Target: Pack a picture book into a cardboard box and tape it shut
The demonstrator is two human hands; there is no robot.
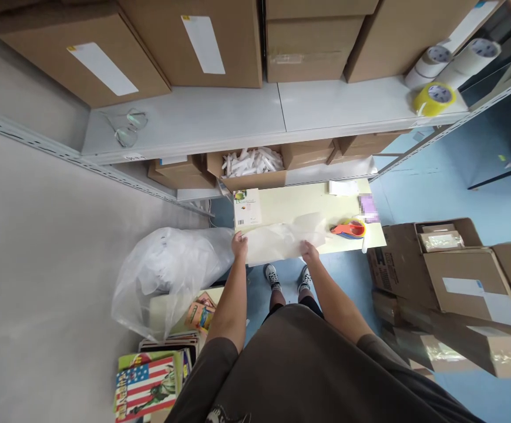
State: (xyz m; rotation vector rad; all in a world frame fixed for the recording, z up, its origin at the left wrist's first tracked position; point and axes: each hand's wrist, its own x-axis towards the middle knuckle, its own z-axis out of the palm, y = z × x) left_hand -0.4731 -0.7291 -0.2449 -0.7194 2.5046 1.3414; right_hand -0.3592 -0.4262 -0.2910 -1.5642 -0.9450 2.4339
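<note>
A whitish, translucent sheet or bag (273, 242) stretches between my two hands over the pale yellow table (295, 202). My left hand (239, 244) grips its left end, fingers closed, by the table's front left corner. At the sheet's right part, my right hand (309, 251) pinches the near edge. Whether it is a flat sheet or a bag I cannot tell. A book with a white cover (246, 208) lies just beyond my left hand. To the right of my right hand rests an orange and blue tape dispenser (349, 229).
Behind the table a shelf (194, 120) holds cardboard boxes (220, 47), glasses (128, 129) and tape rolls (434, 98). Below it stands a box of white rolled pieces (253, 161). A big plastic bag (171, 258) and books (150, 385) are left, cartons (462, 276) right.
</note>
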